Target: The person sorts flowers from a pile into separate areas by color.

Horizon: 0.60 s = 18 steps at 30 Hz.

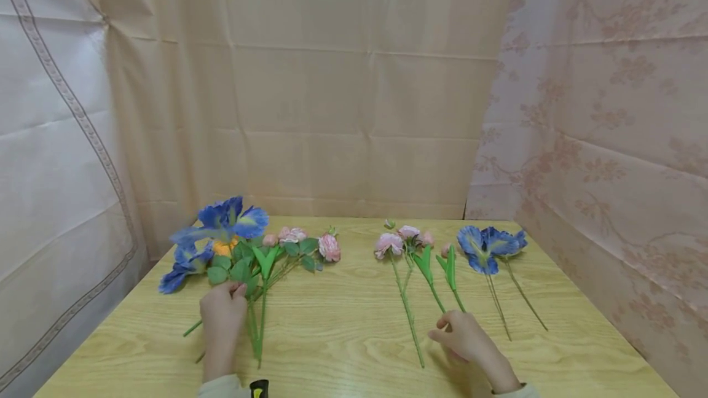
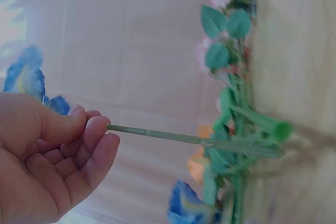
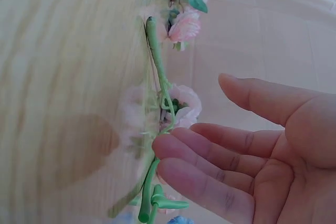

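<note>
On the left of the table, in the head view, my left hand point(image 1: 224, 318) is at the stems of a mixed bunch. In the left wrist view its thumb and fingertips pinch a thin green stem point(image 2: 157, 134), with a blue flower point(image 2: 23, 74) showing beyond the hand. Around it lie leafy pink roses point(image 1: 329, 247), an orange flower point(image 1: 224, 247) and a green-leaved stem point(image 1: 267, 263). My right hand point(image 1: 464, 336) hovers near the lower ends of two green-leaved stems point(image 1: 451, 269). In the right wrist view its fingers are loosely extended, holding nothing.
Long-stemmed pink flowers point(image 1: 389, 244) lie right of the table's middle. Two blue flowers point(image 1: 489, 247) lie farther right. A black and yellow object point(image 1: 259, 388) shows at the front edge. Curtains point(image 1: 343, 91) hang behind and on both sides of the wooden table point(image 1: 332, 336).
</note>
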Motion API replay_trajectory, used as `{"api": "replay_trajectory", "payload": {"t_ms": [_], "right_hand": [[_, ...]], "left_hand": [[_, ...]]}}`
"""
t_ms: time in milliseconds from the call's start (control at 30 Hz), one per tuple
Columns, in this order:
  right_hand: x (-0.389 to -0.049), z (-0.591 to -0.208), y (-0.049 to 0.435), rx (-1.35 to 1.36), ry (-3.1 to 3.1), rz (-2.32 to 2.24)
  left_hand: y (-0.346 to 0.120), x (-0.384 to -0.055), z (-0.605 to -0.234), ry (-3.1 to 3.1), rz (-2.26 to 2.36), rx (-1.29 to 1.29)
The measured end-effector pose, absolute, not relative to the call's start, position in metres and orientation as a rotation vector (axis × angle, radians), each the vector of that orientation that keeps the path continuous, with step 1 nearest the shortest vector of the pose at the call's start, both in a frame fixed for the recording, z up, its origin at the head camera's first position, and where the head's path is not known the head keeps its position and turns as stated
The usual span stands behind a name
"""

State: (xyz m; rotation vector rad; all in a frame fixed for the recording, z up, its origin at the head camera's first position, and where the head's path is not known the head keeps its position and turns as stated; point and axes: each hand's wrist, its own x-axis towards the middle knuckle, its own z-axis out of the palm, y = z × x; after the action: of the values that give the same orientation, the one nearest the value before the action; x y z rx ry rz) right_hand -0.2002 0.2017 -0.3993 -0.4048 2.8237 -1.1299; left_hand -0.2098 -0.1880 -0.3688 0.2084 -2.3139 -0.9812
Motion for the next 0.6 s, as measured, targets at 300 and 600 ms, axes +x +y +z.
{"api": "replay_trajectory", "payload": {"t_ms": [300, 600], "right_hand": [[-0.200, -0.396, 0.197, -0.445, 2.865, -1.129], [-0.197, -0.388, 0.190, -0.559, 2.824, -1.224]], "left_hand": [[-0.154, -0.204, -0.353, -2.272, -0.966, 0.025], [-0.107, -0.197, -0.350, -2.380, -1.194, -0.249]]}}
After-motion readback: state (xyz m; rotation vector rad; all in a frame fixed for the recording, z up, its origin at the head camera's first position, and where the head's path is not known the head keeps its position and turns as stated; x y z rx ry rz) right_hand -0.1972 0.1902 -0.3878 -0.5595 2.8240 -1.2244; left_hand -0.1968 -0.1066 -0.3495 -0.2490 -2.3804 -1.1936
